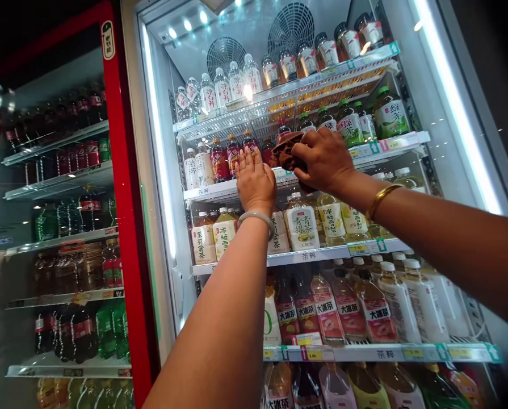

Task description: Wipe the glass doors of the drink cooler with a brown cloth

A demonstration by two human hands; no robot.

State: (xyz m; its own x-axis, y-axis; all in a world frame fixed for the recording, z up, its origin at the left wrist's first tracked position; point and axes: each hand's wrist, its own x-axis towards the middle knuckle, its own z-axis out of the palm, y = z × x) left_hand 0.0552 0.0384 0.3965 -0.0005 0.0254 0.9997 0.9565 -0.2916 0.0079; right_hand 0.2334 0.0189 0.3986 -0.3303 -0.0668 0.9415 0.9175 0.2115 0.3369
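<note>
My left hand (256, 179), with a pale bangle at the wrist, lies flat with its fingers stretched out, seemingly against the glass door of the lit drinks cooler. A crumpled brown cloth (288, 151) is bunched in my right hand (324, 159), which has a gold bangle at its wrist. The cloth appears to touch the glass, to the right of my left hand and slightly higher. Behind my hands, dark red drink bottles (218, 160) stand on the second shelf, and green-capped tea bottles (349, 123) are further right.
Below are shelves of pale tea bottles (303, 227) and red-labelled iced tea bottles (328, 309). Clear water bottles (222, 90) line the top shelf. A red-framed cooler (128, 170) with soda bottles stands at the left. Light strips (158, 142) run up the lit cooler's sides.
</note>
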